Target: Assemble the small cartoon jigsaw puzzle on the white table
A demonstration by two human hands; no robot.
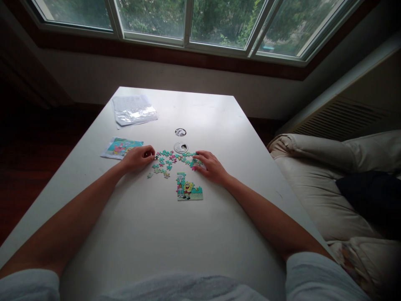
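Note:
Loose jigsaw puzzle pieces (169, 158), mostly turquoise with some pink and yellow, lie spread on the white table (156, 242). At their left edge, my left hand (139, 156) has its fingers curled in, with a puzzle piece (157, 157) at the fingertips. My right hand (212, 166) rests at the right end of the spread, fingers apart, fingertips touching pieces and partly covering them. Nearer to me lies a joined part of the puzzle (189, 191), an L shape with two cartoon figures, one of them yellow. Neither hand touches it.
A colourful picture packet (120, 148) lies beyond my left forearm. Papers in a clear plastic sleeve (134, 110) are at the far left. Two round fittings (181, 147) are set in the tabletop behind the pieces. A pale sofa (313, 179) stands to the right.

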